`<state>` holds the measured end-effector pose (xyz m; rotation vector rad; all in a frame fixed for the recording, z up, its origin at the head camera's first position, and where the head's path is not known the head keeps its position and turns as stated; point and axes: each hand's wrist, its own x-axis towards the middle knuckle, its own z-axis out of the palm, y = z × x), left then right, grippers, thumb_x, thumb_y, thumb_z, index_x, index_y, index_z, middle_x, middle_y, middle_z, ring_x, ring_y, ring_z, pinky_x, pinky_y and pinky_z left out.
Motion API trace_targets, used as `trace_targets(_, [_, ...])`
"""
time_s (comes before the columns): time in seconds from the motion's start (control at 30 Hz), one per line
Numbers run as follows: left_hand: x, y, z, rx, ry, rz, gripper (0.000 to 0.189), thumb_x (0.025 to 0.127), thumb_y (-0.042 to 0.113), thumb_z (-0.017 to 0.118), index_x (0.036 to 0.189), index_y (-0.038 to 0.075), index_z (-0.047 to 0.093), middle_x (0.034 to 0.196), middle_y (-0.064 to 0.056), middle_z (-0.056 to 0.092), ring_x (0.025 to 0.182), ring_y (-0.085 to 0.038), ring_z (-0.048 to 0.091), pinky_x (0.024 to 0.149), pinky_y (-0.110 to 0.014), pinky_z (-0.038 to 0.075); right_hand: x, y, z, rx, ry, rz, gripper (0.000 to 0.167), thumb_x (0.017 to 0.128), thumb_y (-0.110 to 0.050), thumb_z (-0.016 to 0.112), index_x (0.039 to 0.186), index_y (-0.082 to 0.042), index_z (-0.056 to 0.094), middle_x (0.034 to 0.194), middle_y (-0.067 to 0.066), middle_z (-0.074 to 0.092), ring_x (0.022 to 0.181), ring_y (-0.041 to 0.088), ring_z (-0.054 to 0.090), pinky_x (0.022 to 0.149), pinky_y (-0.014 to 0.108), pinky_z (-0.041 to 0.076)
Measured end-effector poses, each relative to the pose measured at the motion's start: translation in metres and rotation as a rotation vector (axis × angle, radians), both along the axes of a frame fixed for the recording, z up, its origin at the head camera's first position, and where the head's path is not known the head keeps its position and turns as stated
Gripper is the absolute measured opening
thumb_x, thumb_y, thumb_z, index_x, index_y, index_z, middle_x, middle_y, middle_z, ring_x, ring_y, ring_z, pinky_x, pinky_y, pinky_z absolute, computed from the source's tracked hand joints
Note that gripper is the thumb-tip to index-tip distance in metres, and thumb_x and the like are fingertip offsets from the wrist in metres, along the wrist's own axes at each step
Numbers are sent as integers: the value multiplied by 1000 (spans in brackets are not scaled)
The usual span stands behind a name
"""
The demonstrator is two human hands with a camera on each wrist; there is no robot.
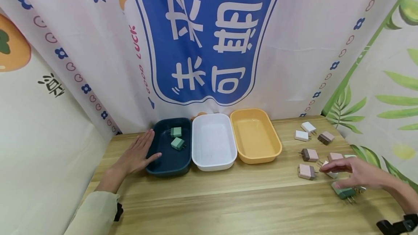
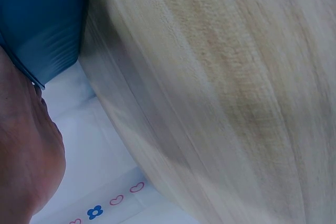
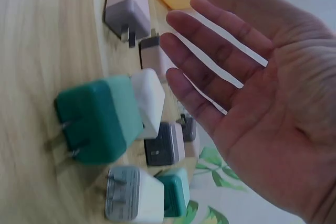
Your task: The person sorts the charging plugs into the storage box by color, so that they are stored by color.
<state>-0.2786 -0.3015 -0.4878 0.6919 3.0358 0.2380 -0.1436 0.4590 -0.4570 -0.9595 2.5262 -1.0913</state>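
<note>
My left hand [image 1: 137,155] rests on the left rim of a dark blue tray [image 1: 166,166], fingers straight and thumb over the inside. Two green plug chargers [image 1: 177,143] lie in that tray. Over the chargers on the right side of the table hovers my right hand [image 1: 362,173], its fingers extended and holding nothing. Closest beneath it is a green charger [image 3: 100,121], prongs exposed, with a white charger [image 3: 149,103] beside it. A pink-and-brown charger [image 1: 306,172] lies left of the fingertips. The right hand partly hides some chargers in the head view.
A white tray [image 1: 213,162] and a yellow tray [image 1: 258,155] stand in a row right of the dark blue one. Farther back at the right lie two white chargers [image 1: 302,135] and a brown-and-pink charger [image 1: 326,137]. A printed curtain [image 1: 294,82] hangs behind the table.
</note>
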Motion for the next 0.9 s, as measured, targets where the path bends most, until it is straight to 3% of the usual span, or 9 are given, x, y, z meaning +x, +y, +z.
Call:
trace_targets(0.2, [0,0,0,-9,-16,6,100,105,65,49,169,-1,8,176,-24,8,163,-42,6,129,-65,9,3,12,-7,-79,-54,57,50,88,7,80,136,3,66,133,0,74,122,1,66,96,15,54])
trace_targets(0.47, [1,1,2,-1,-17,7,100,105,64,49,169,0,8,177,-23,5,163,-42,7,129,-66,9,9,26,-12,-49,-60,42,48,88,4,82,134,1,67,130,-3,74,120,-4,64,92,14,55])
trace_targets(0.9, [1,2,2,1,-21,6,100,105,64,49,169,-1,6,176,-23,5,164,-41,5,130,-65,7,8,35,-25,26,35,45,52,81,-2,90,130,-9,72,127,-11,75,117,-7,62,86,11,52])
